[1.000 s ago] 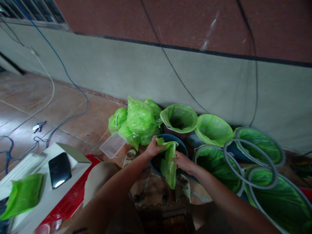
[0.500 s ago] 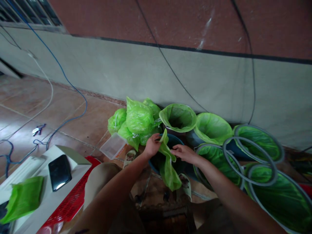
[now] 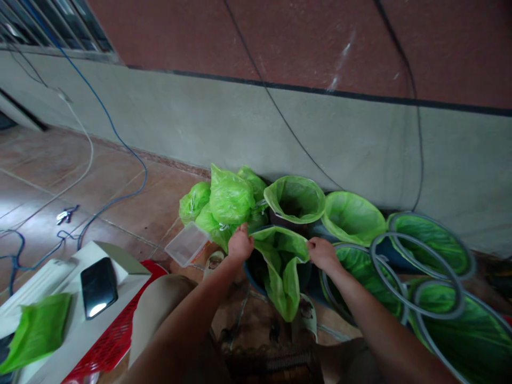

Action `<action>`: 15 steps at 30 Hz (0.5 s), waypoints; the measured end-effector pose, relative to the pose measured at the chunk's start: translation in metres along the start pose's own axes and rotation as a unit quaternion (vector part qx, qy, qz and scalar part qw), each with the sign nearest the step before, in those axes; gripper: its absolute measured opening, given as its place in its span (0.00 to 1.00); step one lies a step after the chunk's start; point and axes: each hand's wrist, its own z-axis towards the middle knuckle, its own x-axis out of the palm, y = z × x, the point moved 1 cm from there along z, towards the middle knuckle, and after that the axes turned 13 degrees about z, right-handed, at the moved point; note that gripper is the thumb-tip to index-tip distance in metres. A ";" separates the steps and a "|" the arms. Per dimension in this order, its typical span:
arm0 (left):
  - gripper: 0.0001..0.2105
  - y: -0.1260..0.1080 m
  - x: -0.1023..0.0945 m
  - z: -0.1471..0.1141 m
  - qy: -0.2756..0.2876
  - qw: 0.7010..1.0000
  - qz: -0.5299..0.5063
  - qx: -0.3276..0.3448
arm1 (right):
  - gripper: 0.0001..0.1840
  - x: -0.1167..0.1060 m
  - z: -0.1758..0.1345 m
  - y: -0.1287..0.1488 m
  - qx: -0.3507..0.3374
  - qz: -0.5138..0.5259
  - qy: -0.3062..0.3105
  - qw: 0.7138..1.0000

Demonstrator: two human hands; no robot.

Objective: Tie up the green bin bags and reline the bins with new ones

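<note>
A thin green plastic bag [image 3: 282, 282] is stretched between my two hands, its mouth spread wide. My left hand [image 3: 240, 243] pinches the left side of its rim, and my right hand [image 3: 322, 253] pinches the right side. Beneath the bag stands a dark blue bin [image 3: 253, 271], partly covered by it; the bag's front edge droops over the bin's near side. Just behind are two bins lined with green bags, a dark one [image 3: 296, 198] and a greyish one [image 3: 352, 218]. Several full, tied green bags [image 3: 231, 198] are heaped beyond my left hand.
More lined bins with grey rims [image 3: 460, 330] crowd the right side, a loose grey ring [image 3: 418, 309] lying across them. A clear plastic box [image 3: 187, 244] is on the floor. At left, a white box [image 3: 116, 298] carries a phone [image 3: 98, 288] and a folded green bag [image 3: 40, 328].
My hands have moved apart, pulling the green bag from a narrow, bunched strip into a wide mouth over the blue bin. My right hand's fingers have closed on its rim.
</note>
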 end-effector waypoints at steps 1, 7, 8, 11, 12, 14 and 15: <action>0.26 -0.004 0.000 -0.004 0.002 1.000 -0.014 -0.022 | 0.17 0.000 -0.001 0.001 0.002 0.004 0.006 1.000; 0.44 -0.027 0.027 -0.035 0.111 0.987 -0.090 -0.070 | 0.17 0.003 -0.007 0.016 -0.001 0.031 0.030 0.999; 0.45 -0.028 0.034 -0.038 0.132 0.986 -0.087 -0.054 | 0.17 0.004 -0.007 0.018 -0.003 0.035 0.035 0.999; 0.41 -0.021 0.042 -0.034 0.152 0.987 -0.045 -0.010 | 0.17 0.004 -0.007 0.016 -0.011 0.040 0.043 0.998; 0.40 -0.017 0.040 -0.029 0.148 0.989 -0.019 -0.007 | 0.16 0.003 -0.005 0.013 -0.009 0.036 0.042 0.998; 0.38 -0.005 0.032 -0.016 0.120 0.992 0.042 -0.015 | 0.16 -0.002 -0.001 0.002 -0.001 0.009 0.030 1.000; 0.36 0.001 0.026 -0.009 0.096 0.992 0.078 -0.021 | 0.16 -0.004 0.001 -0.005 0.004 -0.010 0.020 1.000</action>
